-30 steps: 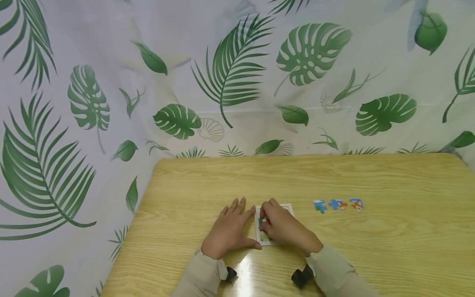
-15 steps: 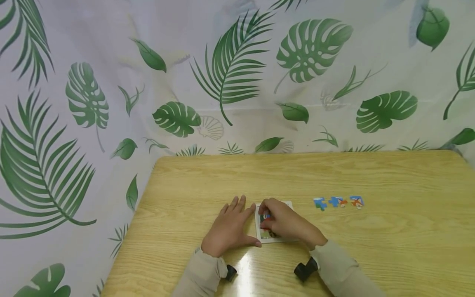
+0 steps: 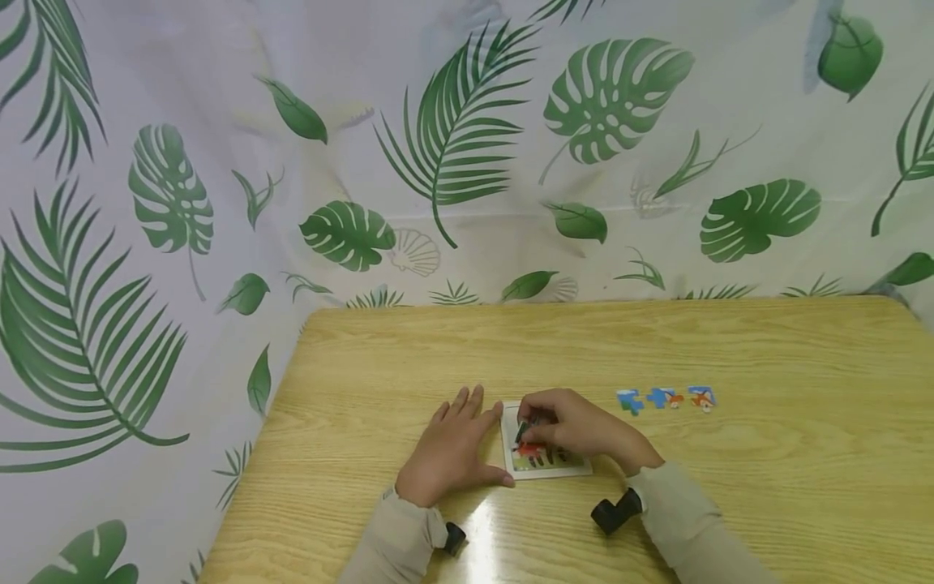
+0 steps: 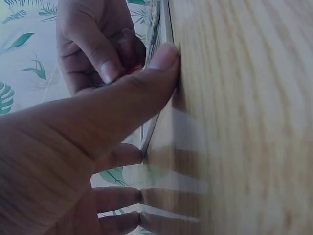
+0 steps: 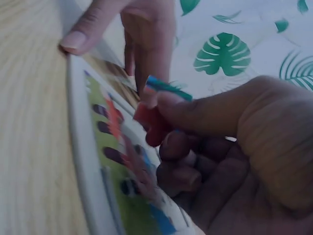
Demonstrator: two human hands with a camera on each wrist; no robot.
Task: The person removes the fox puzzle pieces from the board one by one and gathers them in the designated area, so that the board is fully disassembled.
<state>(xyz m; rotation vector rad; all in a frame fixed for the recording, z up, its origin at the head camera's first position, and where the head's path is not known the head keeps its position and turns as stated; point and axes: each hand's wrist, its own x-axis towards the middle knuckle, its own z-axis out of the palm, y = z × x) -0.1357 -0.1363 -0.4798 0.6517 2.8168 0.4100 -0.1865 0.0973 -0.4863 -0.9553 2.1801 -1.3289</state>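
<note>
My left hand (image 3: 448, 456) lies with fingers spread on the table, its thumb and index fingertip at the left edge of a white-framed jigsaw board (image 3: 554, 474). Part of a red figure with dark legs on green shows along the board's lower half. Over the board, my right hand (image 3: 580, 423) pinches a jigsaw piece (image 5: 152, 121) between thumb and fingers. That piece is red with a blue-green edge and is tilted, close above the picture in the right wrist view. My right hand hides much of the board's upper part in the head view.
To the right of the board, three loose jigsaw pieces lie in a row: a blue and green one (image 3: 628, 401), a blue one with orange (image 3: 666, 397), and one with a fox face (image 3: 703, 398). A leaf-patterned cloth (image 3: 481, 162) hangs behind the wooden table (image 3: 788, 487).
My right hand has shifted right and lifted the red piece into a tilt, uncovering more of the board's lower picture. My left hand has stayed in place.
</note>
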